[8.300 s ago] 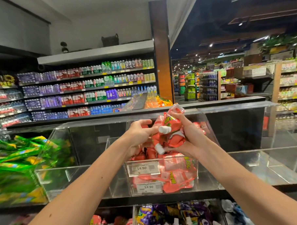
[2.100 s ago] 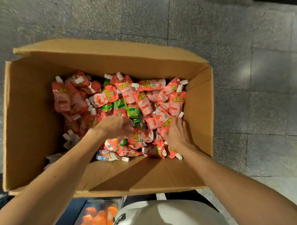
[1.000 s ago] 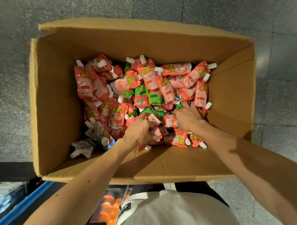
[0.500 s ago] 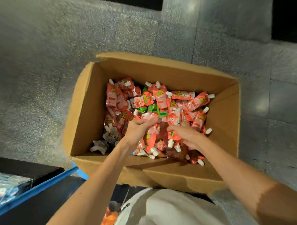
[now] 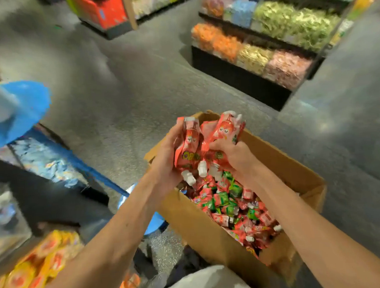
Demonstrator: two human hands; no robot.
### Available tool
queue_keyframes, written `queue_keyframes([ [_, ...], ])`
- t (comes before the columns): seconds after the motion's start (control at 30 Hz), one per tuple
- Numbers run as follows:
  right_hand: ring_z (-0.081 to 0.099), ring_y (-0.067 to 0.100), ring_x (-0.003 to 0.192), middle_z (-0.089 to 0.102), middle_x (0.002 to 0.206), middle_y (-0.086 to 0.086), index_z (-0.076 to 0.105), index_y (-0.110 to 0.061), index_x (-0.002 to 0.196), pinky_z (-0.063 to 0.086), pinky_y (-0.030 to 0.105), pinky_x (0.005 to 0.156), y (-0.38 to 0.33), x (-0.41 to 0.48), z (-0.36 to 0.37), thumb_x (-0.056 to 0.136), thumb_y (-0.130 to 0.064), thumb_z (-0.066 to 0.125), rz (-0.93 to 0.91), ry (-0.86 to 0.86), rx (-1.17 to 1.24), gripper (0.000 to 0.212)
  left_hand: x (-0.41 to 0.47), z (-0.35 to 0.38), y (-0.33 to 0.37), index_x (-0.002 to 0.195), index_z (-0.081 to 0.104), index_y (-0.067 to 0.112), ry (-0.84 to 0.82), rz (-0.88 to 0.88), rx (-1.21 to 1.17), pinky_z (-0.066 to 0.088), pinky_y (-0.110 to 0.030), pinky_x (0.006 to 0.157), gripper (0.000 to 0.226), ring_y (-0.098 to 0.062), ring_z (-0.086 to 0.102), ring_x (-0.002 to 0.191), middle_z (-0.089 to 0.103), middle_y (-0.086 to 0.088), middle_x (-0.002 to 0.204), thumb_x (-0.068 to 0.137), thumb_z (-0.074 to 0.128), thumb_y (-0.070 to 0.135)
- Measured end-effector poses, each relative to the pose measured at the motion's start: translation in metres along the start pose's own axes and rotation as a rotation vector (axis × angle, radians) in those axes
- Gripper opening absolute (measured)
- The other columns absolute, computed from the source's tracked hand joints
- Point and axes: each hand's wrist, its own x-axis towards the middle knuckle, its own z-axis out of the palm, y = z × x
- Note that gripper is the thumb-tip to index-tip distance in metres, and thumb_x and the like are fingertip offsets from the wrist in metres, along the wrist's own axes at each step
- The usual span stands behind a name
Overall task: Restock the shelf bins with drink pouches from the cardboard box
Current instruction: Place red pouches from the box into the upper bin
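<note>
Red-orange foil drink pouches (image 5: 198, 150) are bunched between your two hands, held up clear of the far end of the cardboard box (image 5: 295, 174). Your left hand (image 5: 166, 164) wraps the left side of the bunch with its fingers (image 5: 177, 131) curled round it. Your right hand (image 5: 236, 156) closes over the right side, clamping the pouches against the left. Both hands are gripping, and neither holds anything else.

The pouches stand roughly upright in your grasp. Their flat ends rise above your fingers and their white caps hang below your palms, pointing down at the loose pouches (image 5: 231, 205) in the box.

What matters for the carry is which side the shelf is on. The shelf bins (image 5: 33, 266) lie at the left edge of the view, low and blurred, so your left hand is nearer to them and the bunch has to swing leftward, away from the box. I cannot tell which bin is the target. Judging by the dangling caps, the lowest pouches look the most likely to slip.
</note>
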Motion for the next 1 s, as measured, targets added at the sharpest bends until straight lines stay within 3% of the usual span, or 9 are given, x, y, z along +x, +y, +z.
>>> queue_keyframes([
  [0.23, 0.069, 0.032, 0.099, 0.072, 0.108, 0.022, 0.070, -0.003, 0.103, 0.053, 0.047, 0.097, -0.039, -0.096, 0.122, 0.095, -0.021, 0.058, -0.092, -0.370, 0.051, 0.023, -0.158, -0.020, 0.053, 0.123, 0.064, 0.009, 0.165, 0.388, 0.004, 0.053, -0.038, 0.093, 0.050, -0.023, 0.067, 0.097, 0.069, -0.012, 0.109, 0.093, 0.051, 0.047],
  [0.37, 0.074, 0.014, 0.069, 0.076, 0.080, 0.005, 0.070, -0.012, 0.097, 0.057, 0.023, 0.057, -0.036, -0.144, 0.203, 0.088, -0.035, 0.065, -0.116, -0.572, 0.123, 0.025, -0.242, -0.048, 0.072, 0.123, 0.067, 0.015, 0.305, 0.527, -0.014, 0.037, -0.045, 0.112, 0.045, -0.031, 0.056, 0.121, 0.064, -0.014, 0.128, 0.093, 0.056, 0.047],
  [0.43, 0.065, 0.005, 0.050, 0.071, 0.063, -0.003, 0.065, -0.014, 0.087, 0.048, 0.017, 0.043, -0.028, -0.171, 0.248, 0.081, -0.035, 0.067, -0.128, -0.679, 0.101, 0.022, -0.289, -0.065, 0.080, 0.126, 0.066, 0.012, 0.336, 0.592, -0.022, 0.048, -0.039, 0.104, 0.047, -0.026, 0.064, 0.113, 0.065, -0.015, 0.127, 0.095, 0.050, 0.044],
  [0.5, 0.069, 0.009, 0.058, 0.074, 0.073, 0.002, 0.066, -0.011, 0.092, 0.054, 0.020, 0.050, -0.015, -0.194, 0.295, 0.078, -0.031, 0.069, -0.133, -0.767, 0.075, 0.025, -0.334, -0.083, 0.086, 0.133, 0.060, 0.005, 0.385, 0.629, 0.001, 0.055, -0.033, 0.092, 0.057, -0.025, 0.067, 0.106, 0.064, -0.017, 0.128, 0.094, 0.048, 0.045],
  [0.6, 0.072, 0.027, 0.092, 0.069, 0.116, 0.023, 0.062, 0.000, 0.116, 0.061, 0.036, 0.076, 0.007, -0.230, 0.363, 0.070, -0.028, 0.069, -0.104, -0.860, 0.093, 0.055, -0.397, -0.122, 0.095, 0.133, 0.058, 0.002, 0.491, 0.678, -0.024, 0.044, -0.043, 0.109, 0.058, -0.034, 0.058, 0.123, 0.060, -0.022, 0.134, 0.097, 0.047, 0.046],
  [0.7, 0.055, 0.049, 0.121, 0.052, 0.134, 0.034, 0.051, 0.012, 0.130, 0.045, 0.058, 0.104, 0.033, -0.265, 0.431, 0.065, -0.035, 0.080, -0.043, -0.914, 0.084, 0.085, -0.457, -0.165, 0.103, 0.110, 0.071, 0.005, 0.506, 0.700, -0.073, 0.053, -0.036, 0.099, 0.046, -0.026, 0.068, 0.105, 0.070, -0.018, 0.115, 0.101, 0.043, 0.040],
  [0.83, 0.072, 0.025, 0.094, 0.074, 0.102, 0.015, 0.071, -0.007, 0.100, 0.058, 0.041, 0.088, 0.064, -0.299, 0.511, 0.069, -0.027, 0.070, 0.045, -0.983, 0.125, 0.037, -0.525, -0.218, 0.116, 0.085, 0.080, 0.008, 0.561, 0.748, -0.085, 0.058, -0.033, 0.088, 0.053, -0.023, 0.073, 0.090, 0.075, -0.014, 0.098, 0.102, 0.042, 0.041],
  [0.9, 0.074, 0.019, 0.073, 0.075, 0.082, 0.009, 0.073, -0.008, 0.090, 0.060, 0.030, 0.063, 0.075, -0.309, 0.536, 0.075, -0.022, 0.062, 0.076, -1.056, 0.118, 0.023, -0.551, -0.236, 0.120, 0.101, 0.076, 0.001, 0.621, 0.737, -0.102, 0.059, -0.036, 0.089, 0.053, -0.027, 0.072, 0.095, 0.074, -0.018, 0.105, 0.101, 0.045, 0.044],
  [1.0, 0.071, 0.018, 0.063, 0.074, 0.075, 0.007, 0.067, -0.009, 0.096, 0.058, 0.028, 0.057, 0.081, -0.320, 0.561, 0.074, -0.022, 0.065, 0.049, -1.051, 0.016, 0.026, -0.571, -0.267, 0.127, 0.134, 0.055, -0.002, 0.724, 0.773, -0.167, 0.051, -0.050, 0.100, 0.072, -0.036, 0.064, 0.116, 0.064, -0.024, 0.127, 0.093, 0.057, 0.056],
])
